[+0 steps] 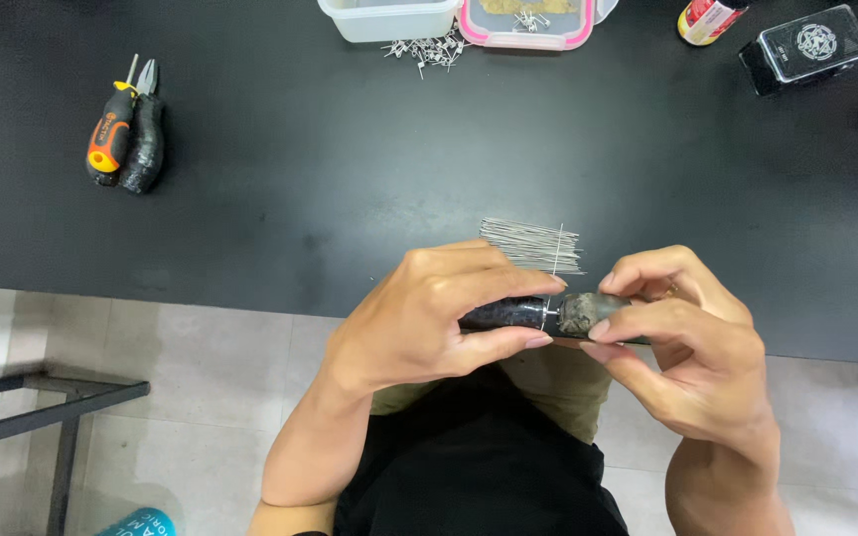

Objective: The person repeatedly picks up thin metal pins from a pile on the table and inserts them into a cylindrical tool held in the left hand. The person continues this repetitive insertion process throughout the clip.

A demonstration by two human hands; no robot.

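My left hand (439,313) grips a dark, tape-wrapped cylindrical tool (508,312) at the table's front edge, and pinches a thin straight wire (556,260) that stands up from it. My right hand (682,333) holds the tool's grey, worn end (580,312) between thumb and fingers. A bundle of thin silver wires (531,244) lies on the black table (350,179) just beyond my hands.
Orange-handled screwdriver (109,134) and black-handled pliers (144,139) lie far left. At the back stand a clear tub (389,20), a pink-rimmed container (526,25), scattered bent wire pieces (431,50), a small bottle (707,18) and a black box (806,48). A metal frame (52,407) stands below left.
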